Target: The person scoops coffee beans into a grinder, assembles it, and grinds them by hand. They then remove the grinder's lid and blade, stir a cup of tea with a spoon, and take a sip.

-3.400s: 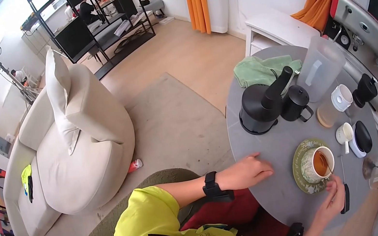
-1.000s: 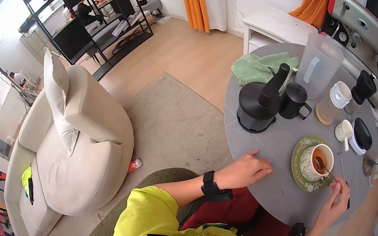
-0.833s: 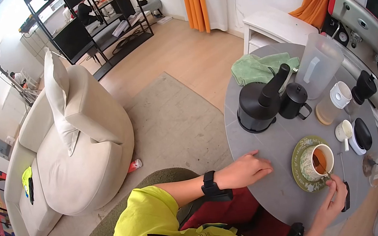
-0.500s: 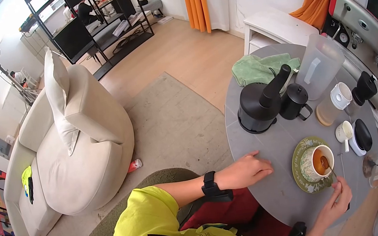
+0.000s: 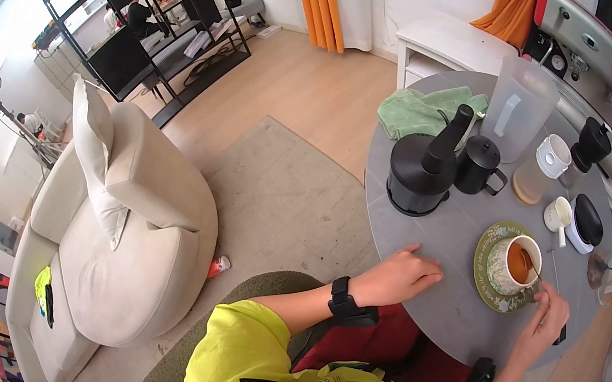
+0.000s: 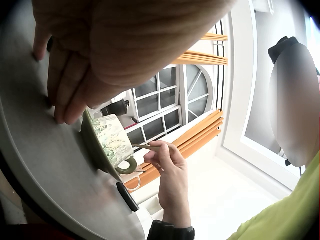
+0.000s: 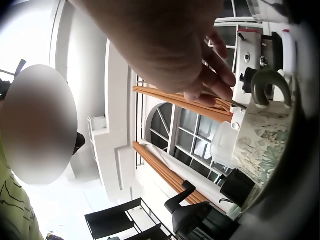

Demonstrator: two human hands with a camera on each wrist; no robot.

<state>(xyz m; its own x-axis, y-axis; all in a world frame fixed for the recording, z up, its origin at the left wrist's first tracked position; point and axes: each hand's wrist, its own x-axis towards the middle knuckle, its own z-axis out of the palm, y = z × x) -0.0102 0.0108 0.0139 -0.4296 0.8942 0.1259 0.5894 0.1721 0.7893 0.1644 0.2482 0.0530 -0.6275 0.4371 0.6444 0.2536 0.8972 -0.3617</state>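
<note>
My right hand (image 5: 546, 317) pinches the thin handle of a spoon (image 5: 535, 274) between thumb and fingertips. The spoon's lower end dips into a cup (image 5: 502, 274) of amber-brown liquid, leaning on the near right of its rim. The cup is pale with a floral pattern and stands upright on a green saucer (image 5: 485, 287) with lettering round its edge. In the right wrist view, its green handle (image 7: 270, 82) shows close to my fingers. My left hand (image 5: 396, 277) rests at the table's edge, fingers relaxed, left of the saucer and holding nothing.
On the round grey table (image 5: 451, 312) stand a black kettle (image 5: 410, 175), a small black pitcher (image 5: 474, 166), a clear plastic jug (image 5: 520, 111) and a green cloth (image 5: 420, 109). Right of the cup are a small white cup (image 5: 556, 214) and a black-lidded item (image 5: 586, 219).
The spoon has moved about inside the cup, its bowl showing at the liquid half a second ago and now lower by the right side. My right hand shifted slightly; my left hand stayed put.
</note>
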